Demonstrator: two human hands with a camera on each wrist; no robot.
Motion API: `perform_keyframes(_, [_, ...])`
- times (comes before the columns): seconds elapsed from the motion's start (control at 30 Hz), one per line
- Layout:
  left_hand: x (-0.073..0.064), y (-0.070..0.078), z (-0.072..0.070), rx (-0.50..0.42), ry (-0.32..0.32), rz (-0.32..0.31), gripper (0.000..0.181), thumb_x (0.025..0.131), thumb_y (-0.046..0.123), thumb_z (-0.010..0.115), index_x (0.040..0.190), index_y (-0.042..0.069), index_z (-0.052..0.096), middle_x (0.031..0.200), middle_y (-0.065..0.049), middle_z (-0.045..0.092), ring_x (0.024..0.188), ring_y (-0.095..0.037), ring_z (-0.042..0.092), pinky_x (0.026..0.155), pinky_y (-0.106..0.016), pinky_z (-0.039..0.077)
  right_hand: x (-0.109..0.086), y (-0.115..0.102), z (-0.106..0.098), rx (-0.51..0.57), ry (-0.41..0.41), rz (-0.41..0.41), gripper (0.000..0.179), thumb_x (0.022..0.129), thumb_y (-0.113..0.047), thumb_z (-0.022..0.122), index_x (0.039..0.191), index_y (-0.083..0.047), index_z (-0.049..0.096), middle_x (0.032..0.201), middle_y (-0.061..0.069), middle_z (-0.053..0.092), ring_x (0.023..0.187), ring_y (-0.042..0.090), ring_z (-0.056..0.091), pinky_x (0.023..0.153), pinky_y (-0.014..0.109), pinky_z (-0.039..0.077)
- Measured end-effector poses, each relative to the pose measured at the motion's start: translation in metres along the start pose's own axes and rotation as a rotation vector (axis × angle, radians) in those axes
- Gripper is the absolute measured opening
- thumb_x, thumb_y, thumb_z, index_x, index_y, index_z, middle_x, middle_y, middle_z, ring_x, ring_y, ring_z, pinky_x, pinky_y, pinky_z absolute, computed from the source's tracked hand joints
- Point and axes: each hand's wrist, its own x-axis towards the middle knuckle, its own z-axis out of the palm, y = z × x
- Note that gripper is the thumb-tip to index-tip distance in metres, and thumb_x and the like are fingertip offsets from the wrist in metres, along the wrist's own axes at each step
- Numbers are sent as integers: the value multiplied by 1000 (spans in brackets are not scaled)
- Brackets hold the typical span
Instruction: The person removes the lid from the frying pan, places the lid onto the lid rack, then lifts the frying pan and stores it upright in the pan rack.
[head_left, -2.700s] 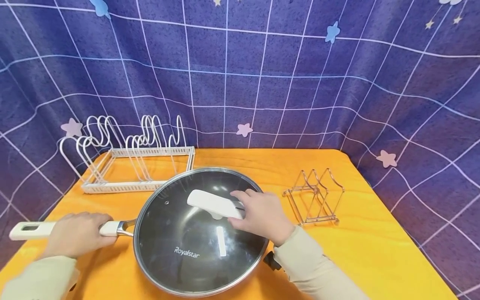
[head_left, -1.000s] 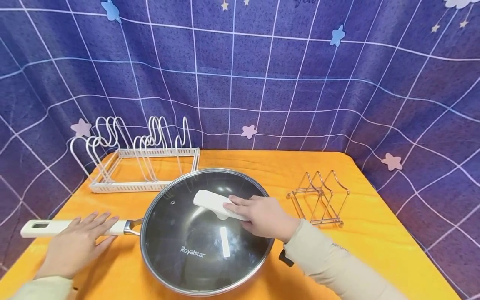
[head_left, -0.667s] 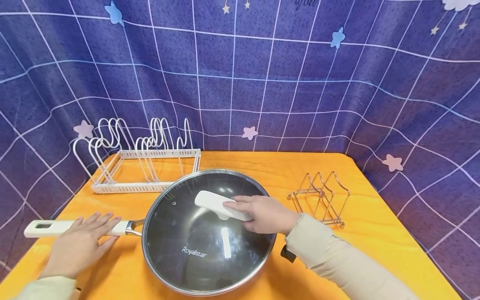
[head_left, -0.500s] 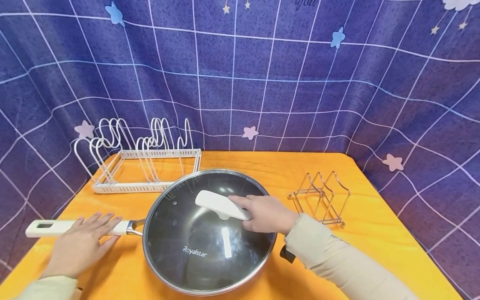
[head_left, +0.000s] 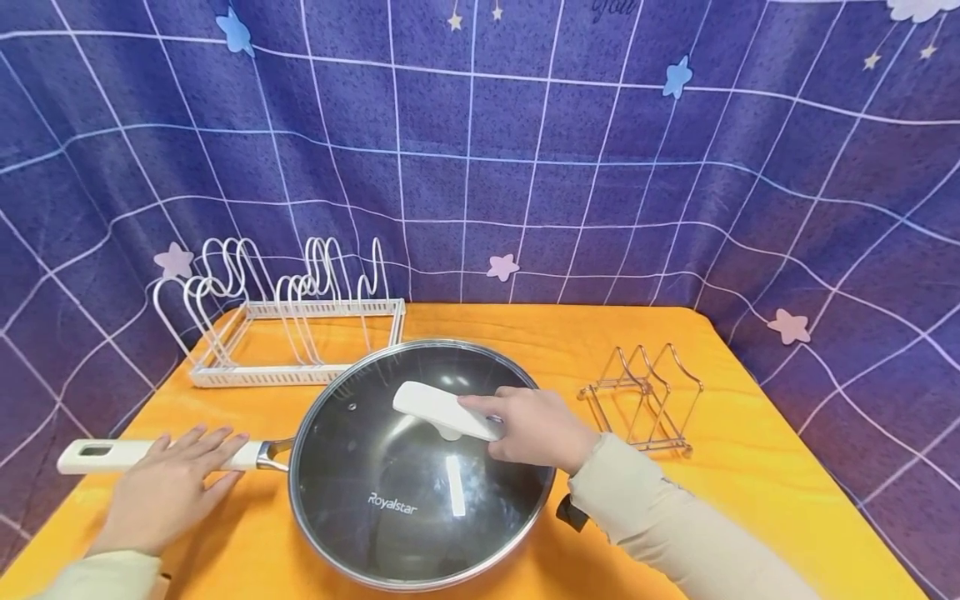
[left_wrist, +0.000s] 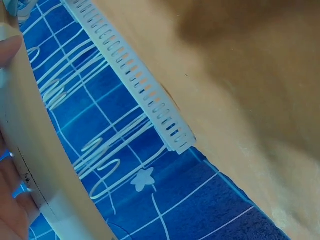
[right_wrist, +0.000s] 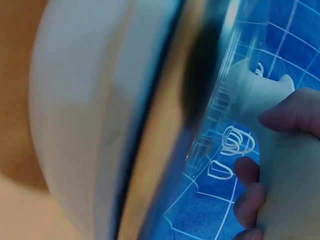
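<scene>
A large wok (right_wrist: 75,110) with a glass lid (head_left: 375,450) on it sits at the front middle of the table. My right hand (head_left: 536,429) holds the lid's white knob (head_left: 442,408), index finger along its top. The right wrist view shows the thumb (right_wrist: 295,115) on one side of the knob (right_wrist: 290,175) and curled fingers (right_wrist: 247,200) on the other. Across the wok's cream handle (head_left: 105,455) lies my left hand (head_left: 161,492), its fingers extended and the thumb spread to the right. Part of that handle (left_wrist: 45,135) crosses the left wrist view.
Behind the wok at left stands a white wire rack (head_left: 270,377) with upright loops. A small copper-coloured wire rack (head_left: 637,442) is to the right. The yellow tablecloth (head_left: 765,492) ends at a blue grid-patterned curtain (head_left: 570,183).
My left hand has loosened from a curled grip on the handle to straight fingers lying across it. The right index finger has shifted along the knob. The head view has moved slightly.
</scene>
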Motion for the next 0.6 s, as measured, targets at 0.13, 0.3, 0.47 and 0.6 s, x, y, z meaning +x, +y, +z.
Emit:
perform_keyframes(0.13, [-1,2,-2,6,33,-3,50,88,54,57,109,11,70,106,-14,69,101,-44,60,89,-64,39,-2,0,4,19,49,7,61,69,-20,75,128,-27,63,76,-5,56,58,8,43,47,24,36])
perform_keyframes(0.3, [1,4,-3,-1,98,3,76,91,71,25,105,12,71,100,-13,70,94,-43,62,85,-63,42,-2,1,7,40,115,-1,58,66,-18,73,123,-27,67,75,-6,58,57,7,44,45,23,34])
perform_keyframes(0.47, [3,5,-3,4,104,4,84,89,73,15,104,12,72,99,-12,71,92,-43,63,85,-63,42,-4,3,8,74,145,-3,55,66,-16,72,120,-26,69,76,-6,61,56,6,44,44,23,33])
perform_keyframes(0.6, [1,5,-3,8,101,-2,81,90,72,20,105,12,72,99,-13,70,92,-43,62,87,-64,41,-4,3,9,111,159,-7,54,65,-14,72,118,-25,71,76,-6,62,56,6,43,44,22,33])
